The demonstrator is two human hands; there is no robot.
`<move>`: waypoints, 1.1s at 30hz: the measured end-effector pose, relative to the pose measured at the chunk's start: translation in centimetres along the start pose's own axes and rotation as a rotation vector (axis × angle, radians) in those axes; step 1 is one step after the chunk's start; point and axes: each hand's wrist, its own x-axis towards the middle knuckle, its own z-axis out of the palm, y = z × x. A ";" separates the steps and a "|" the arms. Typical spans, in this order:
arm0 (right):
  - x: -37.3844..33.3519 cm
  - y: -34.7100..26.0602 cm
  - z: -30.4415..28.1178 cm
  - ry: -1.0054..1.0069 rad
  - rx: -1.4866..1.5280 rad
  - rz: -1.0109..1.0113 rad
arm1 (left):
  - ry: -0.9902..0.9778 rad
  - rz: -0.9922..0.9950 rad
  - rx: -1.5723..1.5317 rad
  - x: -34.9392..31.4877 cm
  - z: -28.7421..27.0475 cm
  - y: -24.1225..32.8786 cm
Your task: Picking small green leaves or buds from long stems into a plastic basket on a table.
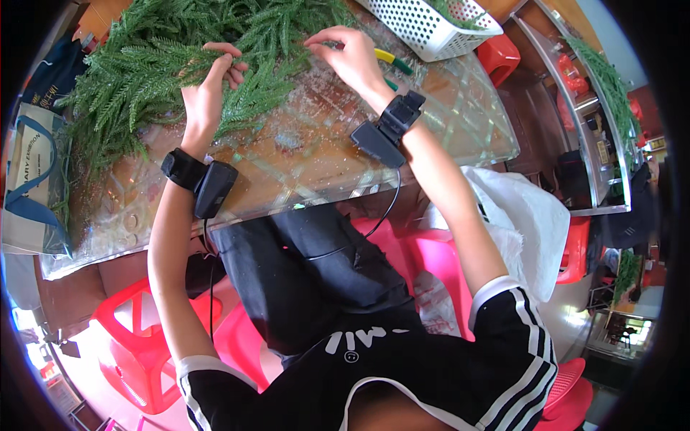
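Note:
A large heap of artificial pine branches point(136, 79) spreads over the far left and middle of the table. My left hand point(210, 82) is closed around one pine branch point(169, 61), with green sprigs on both sides of the fingers. To the right, my right hand point(348, 57) pinches thumb and forefinger together at the edge of the heap. What lies between those fingertips is too small to make out. A hand tool with yellow and green handles point(393, 62) lies just beyond the right hand, partly hidden by it.
The table point(323, 165) has a clear cover strewn with small bits. At the far right stands a white perforated basket point(431, 29) holding some greenery. A cloth bag point(32, 172) sits at the left edge. Red stools point(136, 352) and a white sack point(528, 223) are beside me.

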 end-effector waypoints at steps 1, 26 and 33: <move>-0.1 -0.6 0.1 -0.003 0.028 0.035 | 0.012 0.012 -0.004 0.1 -0.2 0.0; -0.8 -2.9 0.6 -0.117 0.145 0.266 | -0.353 -0.163 -0.148 -0.5 0.8 0.1; -1.0 -3.9 1.3 -0.123 0.314 0.283 | -0.400 -0.183 -0.164 -0.2 0.1 -0.4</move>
